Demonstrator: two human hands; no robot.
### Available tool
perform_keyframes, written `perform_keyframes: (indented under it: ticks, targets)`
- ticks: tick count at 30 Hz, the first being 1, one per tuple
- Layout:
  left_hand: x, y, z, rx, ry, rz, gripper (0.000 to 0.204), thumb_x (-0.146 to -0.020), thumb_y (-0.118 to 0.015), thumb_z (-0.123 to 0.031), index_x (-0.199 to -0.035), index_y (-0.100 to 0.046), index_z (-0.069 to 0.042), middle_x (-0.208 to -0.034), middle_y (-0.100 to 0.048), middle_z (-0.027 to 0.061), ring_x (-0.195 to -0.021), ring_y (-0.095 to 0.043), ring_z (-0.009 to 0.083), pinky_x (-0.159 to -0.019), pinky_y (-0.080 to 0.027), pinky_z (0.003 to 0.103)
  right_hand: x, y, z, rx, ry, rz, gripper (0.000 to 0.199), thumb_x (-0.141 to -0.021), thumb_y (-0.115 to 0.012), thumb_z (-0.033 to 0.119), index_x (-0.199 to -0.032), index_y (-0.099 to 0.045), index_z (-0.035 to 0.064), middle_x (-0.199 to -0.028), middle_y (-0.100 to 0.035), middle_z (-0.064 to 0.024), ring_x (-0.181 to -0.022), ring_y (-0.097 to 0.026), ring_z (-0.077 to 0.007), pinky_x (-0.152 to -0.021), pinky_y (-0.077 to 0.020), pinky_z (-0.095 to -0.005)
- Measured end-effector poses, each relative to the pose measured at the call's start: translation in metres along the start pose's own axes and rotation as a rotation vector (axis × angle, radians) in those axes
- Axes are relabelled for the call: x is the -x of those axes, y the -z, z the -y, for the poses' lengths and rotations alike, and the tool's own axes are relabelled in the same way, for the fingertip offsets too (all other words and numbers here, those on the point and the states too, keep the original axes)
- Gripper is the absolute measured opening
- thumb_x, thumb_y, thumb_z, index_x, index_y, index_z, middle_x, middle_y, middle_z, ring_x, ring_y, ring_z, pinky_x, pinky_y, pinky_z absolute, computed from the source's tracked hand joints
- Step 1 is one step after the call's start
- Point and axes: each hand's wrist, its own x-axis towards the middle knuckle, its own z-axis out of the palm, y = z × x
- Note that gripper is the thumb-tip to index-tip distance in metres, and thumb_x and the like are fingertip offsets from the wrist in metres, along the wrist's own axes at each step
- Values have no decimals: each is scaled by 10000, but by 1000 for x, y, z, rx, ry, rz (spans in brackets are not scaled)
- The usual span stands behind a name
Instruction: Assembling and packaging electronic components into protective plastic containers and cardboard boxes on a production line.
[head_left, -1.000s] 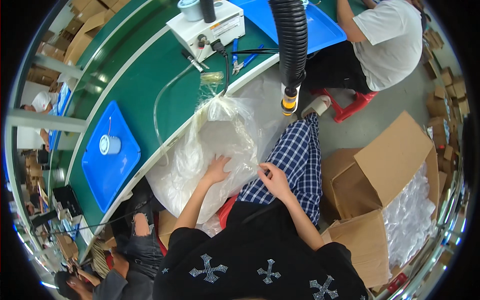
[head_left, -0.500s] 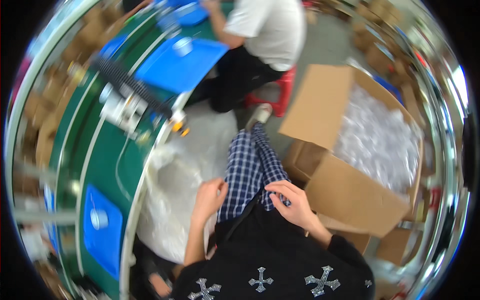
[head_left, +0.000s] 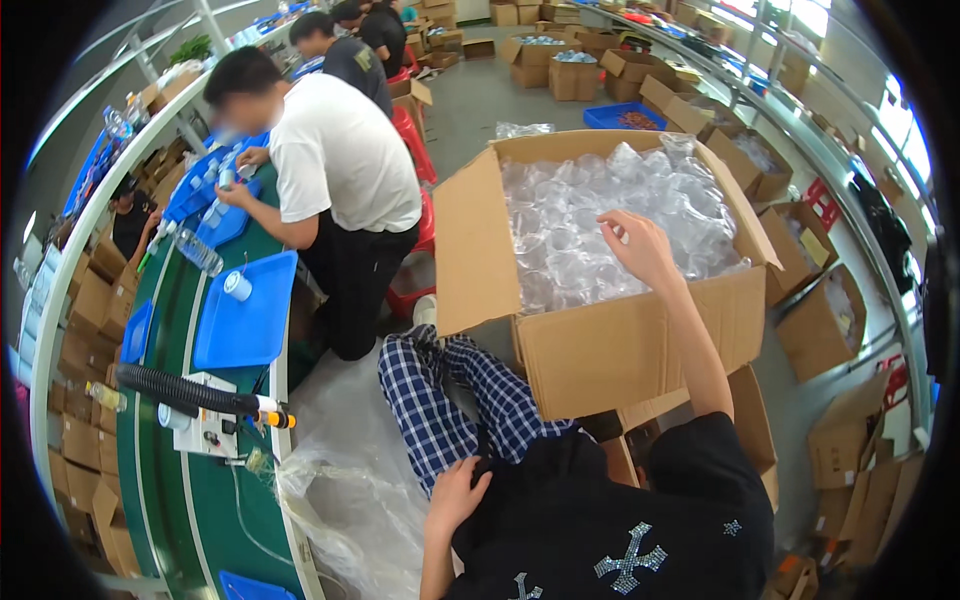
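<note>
My right hand (head_left: 640, 250) reaches over a large open cardboard box (head_left: 640, 350) on my right. Its fingers are loosely bent and apart, with nothing visible between them. Clear, cup-like plastic pieces (head_left: 560, 235) fill the box close to the rim; whether my fingertips touch them I cannot tell. By my lap, on the plaid trousers (head_left: 420, 400), rests my left hand (head_left: 457, 495), thumb spread from the fingers and holding nothing. A big translucent plastic bag (head_left: 350, 420) lies just left of my legs.
A green worktable (head_left: 165, 330) runs along the left, bearing a blue tray (head_left: 245, 330) with a white cup (head_left: 237, 286). A device with a black ribbed hose (head_left: 190, 390) stands there too. Ahead, a co-worker in a white shirt (head_left: 345, 150) handles small white items. More cartons line the right.
My right hand has moved up and right, from above my lap to over the box. The left hand has lowered to my lap. The view has turned rightward and upward.
</note>
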Motion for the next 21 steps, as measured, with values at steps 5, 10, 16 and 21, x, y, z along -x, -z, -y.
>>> perform_keyframes:
  ticks: [5, 10, 16, 21]
  targets:
    - [14, 8, 12, 68, 51, 28, 382, -823, -603, -255, -1107, -561, -3, -1021, -604, 188, -931, -592, 350, -809, -472, 382, -30, -20, -45, 2, -107, 24, 254, -810, -578, 232, -1025, -622, 103, -1064, -606, -79, -798, -622, -258, -705, -482, -386]
    - [6, 18, 11, -39, 32, 38, 398, -822, -596, -284, -1100, -559, -2, -995, -602, 197, -900, -580, 376, -785, -462, 428, -83, -67, -100, 106, -136, -48, 502, -770, -599, 231, -1237, -478, 95, -1297, -439, -159, -1026, -562, -330, -828, -467, -429]
    - [-11, 20, -2, -90, -30, 3, 399, -849, -561, -313, -1130, -531, -31, -974, -602, 181, -913, -579, 354, -797, -446, 421, -119, -82, -128, 246, -311, 97, 621, -738, -583, 193, -1321, -383, 115, -1371, -367, -177, -1131, -493, -382, -858, -459, -470]
    - [-14, -5, 18, -30, -43, 9, 442, -869, -516, -357, -1166, -504, -31, -1040, -589, 198, -923, -579, 373, -800, -449, 446, -120, -98, -153, 257, -120, -210, 535, -735, -597, 76, -1251, -455, 76, -1197, -496, -177, -1115, -497, -346, -922, -417, -413]
